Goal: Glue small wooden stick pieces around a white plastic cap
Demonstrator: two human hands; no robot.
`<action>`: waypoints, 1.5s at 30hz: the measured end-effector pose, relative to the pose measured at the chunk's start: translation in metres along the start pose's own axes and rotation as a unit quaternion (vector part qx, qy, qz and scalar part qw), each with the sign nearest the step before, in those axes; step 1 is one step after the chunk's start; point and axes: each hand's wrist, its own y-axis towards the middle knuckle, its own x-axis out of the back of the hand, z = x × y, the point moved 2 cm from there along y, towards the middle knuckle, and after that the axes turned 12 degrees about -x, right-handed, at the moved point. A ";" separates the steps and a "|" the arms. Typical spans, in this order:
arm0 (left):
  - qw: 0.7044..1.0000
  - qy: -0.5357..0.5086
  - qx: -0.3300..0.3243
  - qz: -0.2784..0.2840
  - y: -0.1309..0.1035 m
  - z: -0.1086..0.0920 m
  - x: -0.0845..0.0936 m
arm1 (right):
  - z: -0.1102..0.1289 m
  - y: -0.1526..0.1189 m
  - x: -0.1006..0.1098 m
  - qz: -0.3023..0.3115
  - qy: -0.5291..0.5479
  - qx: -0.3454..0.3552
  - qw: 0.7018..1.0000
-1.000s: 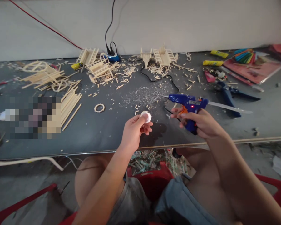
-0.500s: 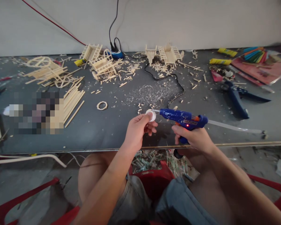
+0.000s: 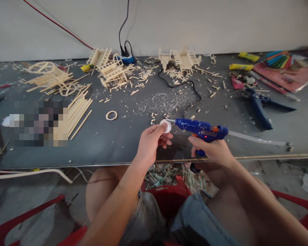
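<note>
Between thumb and fingers, my left hand (image 3: pixel 154 140) pinches a small round white piece that looks like a bottle cap (image 3: pixel 166 126). My right hand (image 3: pixel 213 147) is wrapped round the handle of a blue hot glue gun (image 3: pixel 200 129) with a small red light glowing on its side. The gun's metal nozzle points left and meets the upper edge of the white cap; whether glue is coming out is too small to tell. A clear glue stick (image 3: pixel 256 138) sticks out of the gun's back. A small ring of wooden pieces (image 3: pixel 111 115) lies left of my left hand.
Wooden stick models (image 3: pixel 186 60) and scraps line the back by the wall. A bundle of sticks (image 3: pixel 78 114) lies at left. A blue cutter-like tool (image 3: pixel 260 107) and yellow glue tubes (image 3: pixel 240 67) are at right. A black cord (image 3: pixel 193 87) crosses the tabletop.
Almost nothing differs: both hands, the cap and the glue gun keep their places, with the nozzle still at the cap's edge. The view has shifted very slightly.
</note>
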 end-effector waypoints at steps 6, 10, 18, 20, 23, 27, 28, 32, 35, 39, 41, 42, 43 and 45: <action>1.000 -0.008 -0.001 -0.001 0.000 0.001 0.000 | -0.001 0.001 0.000 -0.010 -0.002 -0.008 1.000; 1.000 -0.008 -0.003 -0.002 0.000 0.000 0.000 | -0.002 0.001 0.000 -0.009 -0.001 -0.010 1.000; 1.000 -0.020 -0.001 -0.001 0.000 0.000 0.000 | -0.004 0.002 0.000 -0.006 0.010 -0.008 1.000; 1.000 -0.022 0.001 0.001 0.000 0.000 0.001 | -0.006 0.004 0.002 -0.006 0.050 -0.008 0.999; 1.000 -0.021 0.003 0.001 -0.001 -0.001 0.000 | -0.007 0.012 0.010 -0.007 0.182 -0.003 0.983; 1.000 -0.009 -0.007 -0.003 -0.001 -0.003 0.001 | -0.001 0.031 0.030 0.005 0.306 0.024 0.952; 1.000 -0.008 -0.011 -0.005 -0.001 -0.003 0.002 | -0.001 0.038 0.036 0.007 0.316 0.019 0.948; 1.000 -0.004 -0.026 -0.013 -0.001 -0.004 0.006 | -0.005 0.063 0.069 -0.088 0.306 -0.007 0.948; 0.998 0.021 -0.040 -0.036 0.001 -0.006 0.013 | -0.009 0.069 0.100 -0.267 0.317 0.049 0.909; 0.992 0.058 -0.067 -0.085 0.005 -0.010 0.023 | -0.005 0.060 0.112 -0.412 0.276 0.153 0.855; 0.989 0.070 -0.079 -0.108 0.007 -0.012 0.027 | 0.004 0.056 0.095 -0.403 0.168 0.183 0.881; 0.987 0.078 -0.083 -0.116 0.008 -0.013 0.029 | 0.008 0.055 0.082 -0.391 0.108 0.184 0.895; 0.985 0.085 -0.086 -0.123 0.009 -0.013 0.030 | 0.014 0.055 0.067 -0.375 0.043 0.188 0.907; 0.982 0.101 -0.091 -0.127 0.010 -0.014 0.031 | 0.024 0.060 0.034 -0.297 -0.062 0.217 0.928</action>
